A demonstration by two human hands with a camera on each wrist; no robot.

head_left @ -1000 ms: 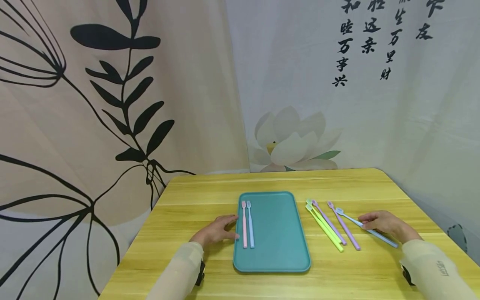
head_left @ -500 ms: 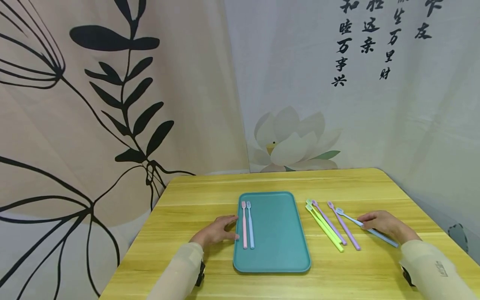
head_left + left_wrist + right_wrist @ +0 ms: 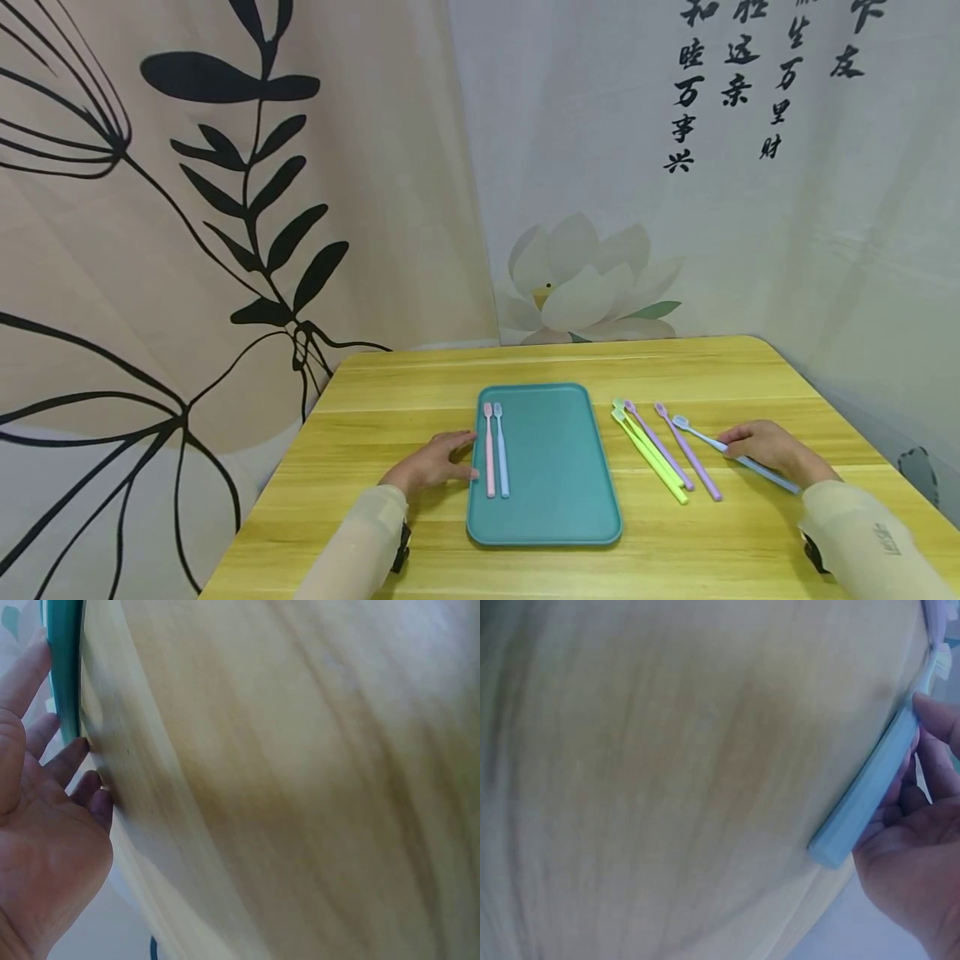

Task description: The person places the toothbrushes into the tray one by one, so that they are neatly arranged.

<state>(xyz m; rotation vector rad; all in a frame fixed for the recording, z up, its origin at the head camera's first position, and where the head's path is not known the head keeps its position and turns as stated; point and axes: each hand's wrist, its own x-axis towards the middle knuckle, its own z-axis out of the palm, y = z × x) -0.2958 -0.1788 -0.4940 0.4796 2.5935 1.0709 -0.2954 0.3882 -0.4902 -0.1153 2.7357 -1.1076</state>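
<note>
My left hand (image 3: 429, 462) is at the left rim of a teal tray (image 3: 558, 475), fingers loosely extended and their tips at the edge. In the left wrist view the tray's side (image 3: 66, 667) shows by those fingers. On the tray a pink toothbrush (image 3: 490, 458) and a blue toothbrush (image 3: 502, 458) lie side by side, heads pointing away. At the right, my right hand (image 3: 772, 450) pinches another blue toothbrush (image 3: 870, 791) between thumb and fingers, around the middle of its handle. Its head points to the far left, close to a purple toothbrush (image 3: 688, 452).
Between the tray and my right hand lie two yellow-green toothbrushes (image 3: 652, 458) and a second purple toothbrush (image 3: 660, 446), slanting and close together. The wooden table (image 3: 405, 383) ends at a printed cloth backdrop (image 3: 405, 208) behind it.
</note>
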